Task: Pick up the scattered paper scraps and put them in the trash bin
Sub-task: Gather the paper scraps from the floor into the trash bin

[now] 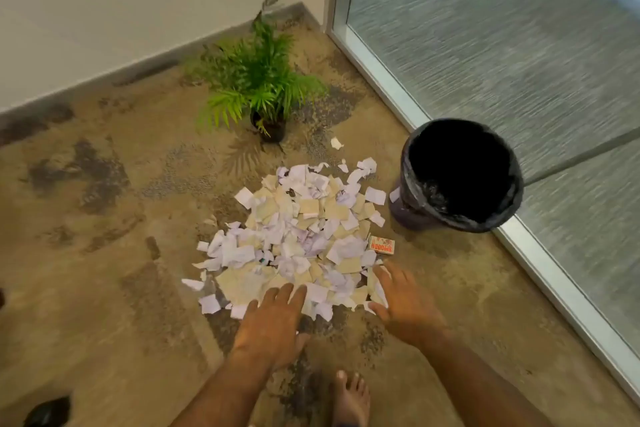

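While both hands reach down with fingers spread and straight, holding nothing, the left hand [273,319] lies palm-down with its fingertips on the near edge of the paper scraps [298,236]. The right hand [401,302] is turned more on its side at the near right corner of the pile, its fingers touching the outermost scraps. All the scraps, white and cream, lie heaped on the carpet floor [104,270] just beyond both hands. Past the right hand, farther out and to the right, stands the trash bin [415,198], lined with a dark bag and upright, beside a glass wall [502,45]. A small printed box [382,245] lies just ahead of the right fingertips. Beyond the pile is a potted plant [256,80]. A bare foot [349,399] shows below the hands.
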The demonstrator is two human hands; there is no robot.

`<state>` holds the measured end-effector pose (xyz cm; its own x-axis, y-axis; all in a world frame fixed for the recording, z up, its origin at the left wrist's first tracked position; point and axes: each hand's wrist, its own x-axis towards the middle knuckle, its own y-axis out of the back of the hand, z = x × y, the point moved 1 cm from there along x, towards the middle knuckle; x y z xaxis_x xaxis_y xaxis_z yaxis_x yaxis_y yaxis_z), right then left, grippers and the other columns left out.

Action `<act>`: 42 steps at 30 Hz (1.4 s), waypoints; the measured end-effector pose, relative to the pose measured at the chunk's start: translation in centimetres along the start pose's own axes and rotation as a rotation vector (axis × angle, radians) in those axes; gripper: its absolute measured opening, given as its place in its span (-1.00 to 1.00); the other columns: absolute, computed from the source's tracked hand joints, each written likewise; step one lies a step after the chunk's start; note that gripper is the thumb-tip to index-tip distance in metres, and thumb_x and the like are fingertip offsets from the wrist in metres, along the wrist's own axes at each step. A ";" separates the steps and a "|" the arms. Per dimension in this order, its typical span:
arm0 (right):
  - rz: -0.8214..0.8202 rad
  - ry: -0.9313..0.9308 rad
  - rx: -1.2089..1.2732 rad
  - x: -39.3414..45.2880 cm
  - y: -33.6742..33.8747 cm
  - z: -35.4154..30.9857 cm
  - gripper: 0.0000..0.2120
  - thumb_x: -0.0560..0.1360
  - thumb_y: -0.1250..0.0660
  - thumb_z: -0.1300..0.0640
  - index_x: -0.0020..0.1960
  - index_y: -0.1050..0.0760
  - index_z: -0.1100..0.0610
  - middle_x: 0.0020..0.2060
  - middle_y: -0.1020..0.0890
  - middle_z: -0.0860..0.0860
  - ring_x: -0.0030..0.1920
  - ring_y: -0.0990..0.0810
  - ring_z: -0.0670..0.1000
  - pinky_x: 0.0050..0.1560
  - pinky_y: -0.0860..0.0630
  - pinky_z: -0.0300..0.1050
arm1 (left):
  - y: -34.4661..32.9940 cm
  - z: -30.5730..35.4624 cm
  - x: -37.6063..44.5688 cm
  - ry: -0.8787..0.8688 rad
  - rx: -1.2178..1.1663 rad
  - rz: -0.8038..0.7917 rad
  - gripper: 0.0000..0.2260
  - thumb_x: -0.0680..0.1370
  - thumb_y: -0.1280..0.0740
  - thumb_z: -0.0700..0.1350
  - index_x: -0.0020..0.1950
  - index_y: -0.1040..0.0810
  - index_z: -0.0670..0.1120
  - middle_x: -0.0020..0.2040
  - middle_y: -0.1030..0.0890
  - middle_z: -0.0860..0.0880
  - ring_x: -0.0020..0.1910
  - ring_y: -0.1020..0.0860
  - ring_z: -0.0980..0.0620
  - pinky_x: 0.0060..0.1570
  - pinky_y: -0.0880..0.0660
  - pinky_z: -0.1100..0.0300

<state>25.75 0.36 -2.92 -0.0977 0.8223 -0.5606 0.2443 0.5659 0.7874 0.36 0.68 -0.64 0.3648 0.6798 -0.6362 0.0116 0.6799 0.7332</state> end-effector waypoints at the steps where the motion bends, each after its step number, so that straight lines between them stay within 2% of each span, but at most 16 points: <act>1: -0.047 0.006 -0.001 1.5 -2.3 0.5 -0.29 0.56 -0.19 -0.20 0.57 0.08 -0.07 0.58 0.01 0.00 0.56 0.01 0.07 0.48 -0.21 0.07 | -1.8 -0.4 1.9 -0.001 0.010 -0.040 -0.27 0.57 -0.24 0.22 0.61 0.07 0.05 0.61 -0.07 -0.04 0.56 -0.11 -0.14 0.43 -0.26 -0.16; 7: -0.145 0.204 -0.248 12.6 -15.9 3.3 -0.08 0.49 -0.41 0.04 0.54 0.21 -0.20 0.59 0.09 0.03 0.55 -0.04 0.18 0.38 -0.34 0.14 | -13.9 -4.3 13.6 0.007 0.031 -0.106 -0.20 0.54 -0.29 0.24 0.60 0.13 0.11 0.63 0.03 -0.04 0.56 -0.08 -0.18 0.38 -0.30 -0.22; 12: -0.144 0.389 -0.347 19.1 -21.0 4.0 -0.07 0.48 -0.41 -0.05 0.53 0.23 -0.25 0.57 0.10 0.09 0.47 -0.11 0.21 0.27 -0.40 0.18 | -21.6 -5.6 20.9 0.090 -0.138 0.060 0.00 0.27 -0.24 0.55 0.55 0.06 0.16 0.54 -0.08 -0.05 0.41 -0.22 -0.14 0.17 -0.50 -0.05; 15: -0.101 0.479 -0.415 20.7 -22.2 4.7 -0.05 0.47 -0.42 -0.05 0.52 0.24 -0.26 0.56 0.06 0.15 0.41 -0.18 0.26 0.10 -0.52 0.20 | -24.5 -5.0 22.8 0.102 -0.161 0.100 0.11 0.16 -0.27 0.57 0.56 0.13 0.20 0.56 0.04 -0.04 0.47 -0.15 -0.21 0.25 -0.47 -0.09; 17: -0.092 0.512 -0.426 21.3 -22.5 5.3 -0.06 0.47 -0.41 -0.08 0.52 0.26 -0.28 0.55 0.04 0.17 0.39 -0.18 0.27 0.06 -0.54 0.22 | -25.4 -4.9 23.5 0.076 -0.089 0.139 0.06 0.22 -0.27 0.54 0.56 0.14 0.18 0.55 0.03 -0.10 0.44 -0.16 -0.23 0.21 -0.49 0.00; 19: -0.077 0.525 -0.413 21.6 -22.5 5.5 -0.07 0.47 -0.41 -0.09 0.52 0.24 -0.29 0.55 0.03 0.15 0.40 -0.15 0.26 0.09 -0.53 0.22 | -25.9 -5.2 24.0 0.042 -0.069 0.208 -0.07 0.30 -0.28 0.44 0.56 0.00 0.17 0.49 -0.10 -0.14 0.35 -0.27 -0.20 0.01 -0.57 0.07; 21: -0.075 0.520 -0.395 21.4 -22.7 5.5 -0.13 0.48 -0.41 -0.06 0.53 0.14 -0.28 0.57 0.06 0.12 0.44 -0.11 0.23 0.14 -0.49 0.20 | -25.8 -5.6 23.9 0.011 -0.120 0.273 -0.28 0.33 -0.25 0.36 0.45 -0.28 0.14 0.37 -0.29 -0.12 0.18 -0.45 -0.15 -0.23 -0.61 0.10; 22: -0.073 0.510 -0.374 21.2 -22.8 5.5 -0.18 0.49 -0.40 -0.04 0.53 0.06 -0.27 0.57 0.06 0.09 0.46 -0.09 0.21 0.17 -0.47 0.19 | -25.6 -5.6 23.7 -0.004 -0.147 0.285 -0.40 0.39 -0.25 0.29 0.39 -0.33 0.14 0.33 -0.32 -0.09 0.13 -0.48 -0.12 -0.23 -0.60 0.10; 24: -0.037 0.490 -0.287 20.9 -23.4 5.6 -0.34 0.52 -0.35 -0.03 0.50 -0.10 -0.25 0.58 0.03 0.06 0.49 -0.09 0.19 0.23 -0.45 0.14 | -25.4 -5.5 23.8 -0.006 -0.186 0.237 -0.61 0.53 -0.27 0.09 0.35 -0.32 0.12 0.33 -0.31 -0.05 0.15 -0.47 -0.06 -0.03 -0.55 0.08; 26: 0.034 0.481 -0.189 20.7 -23.9 5.6 -0.56 0.54 -0.26 -0.09 0.40 -0.29 -0.22 0.56 -0.09 0.06 0.48 -0.18 0.17 0.23 -0.46 0.06 | -25.0 -5.5 24.0 -0.018 -0.277 0.169 -0.71 0.59 -0.25 0.04 0.30 -0.42 0.06 0.25 -0.40 -0.03 0.14 -0.50 -0.04 0.05 -0.48 0.14; 29: 0.142 0.468 -0.090 21.1 -24.2 5.7 -0.73 0.52 -0.26 -0.06 0.21 -0.50 -0.14 0.41 -0.39 0.06 0.31 -0.43 0.14 0.11 -0.48 -0.09 | -24.2 -5.8 24.3 -0.020 -0.380 0.206 -0.75 0.56 -0.31 0.06 0.17 -0.56 0.00 0.13 -0.53 -0.02 0.10 -0.54 -0.02 -0.05 -0.37 0.26; 31: 0.184 0.435 -0.013 21.4 -23.9 5.9 -0.74 0.45 -0.35 0.05 0.14 -0.57 -0.10 0.28 -0.51 0.08 0.19 -0.52 0.16 0.07 -0.49 -0.09 | -23.0 -6.4 24.1 0.006 -0.411 0.199 -0.80 0.52 -0.36 0.07 0.04 -0.61 -0.01 0.02 -0.59 -0.01 0.02 -0.56 0.00 -0.13 -0.34 0.28; 33: 0.230 0.406 0.075 21.3 -23.0 6.4 -0.68 0.38 -0.41 0.14 0.11 -0.61 -0.08 0.17 -0.57 0.09 0.12 -0.56 0.16 0.04 -0.54 -0.07 | -21.0 -7.1 23.8 0.030 -0.444 0.182 -0.86 0.47 -0.42 0.05 -0.18 -0.58 0.00 -0.18 -0.57 0.05 -0.17 -0.55 0.06 -0.26 -0.37 0.30; 37: 0.394 0.332 0.294 19.2 -18.9 6.6 -0.64 0.28 -0.45 0.19 0.03 -0.65 -0.10 -0.07 -0.60 -0.01 -0.06 -0.60 0.00 -0.09 -0.53 -0.16 | -15.0 -8.0 22.9 -0.008 -0.554 0.193 -0.75 0.33 -0.53 -0.04 -0.45 -0.51 0.02 -0.47 -0.53 0.09 -0.40 -0.52 0.12 -0.44 -0.34 0.31; 39: 0.512 0.309 0.404 17.5 -15.9 6.7 -0.68 0.26 -0.54 0.14 -0.02 -0.67 -0.12 -0.14 -0.64 -0.09 -0.12 -0.58 -0.16 -0.15 -0.49 -0.27 | -11.2 -7.8 22.5 -0.031 -0.621 0.245 -0.70 0.32 -0.55 -0.12 -0.50 -0.48 0.04 -0.55 -0.52 0.14 -0.48 -0.50 0.17 -0.48 -0.33 0.33; 42: 0.682 0.246 0.487 14.4 -10.2 7.0 -0.68 0.25 -0.60 0.12 -0.04 -0.68 -0.11 -0.16 -0.64 -0.18 -0.15 -0.60 -0.19 -0.19 -0.49 -0.32 | -5.2 -6.5 22.2 -0.082 -0.777 0.361 -0.83 0.37 -0.57 -0.19 -0.36 -0.63 -0.08 -0.44 -0.64 0.03 -0.45 -0.61 0.09 -0.39 -0.56 0.18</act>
<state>28.63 6.03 -20.81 0.0282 0.9937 0.1086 0.7053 -0.0967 0.7023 2.35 14.00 -20.12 0.2901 0.8889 -0.3544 -0.7476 0.4417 0.4959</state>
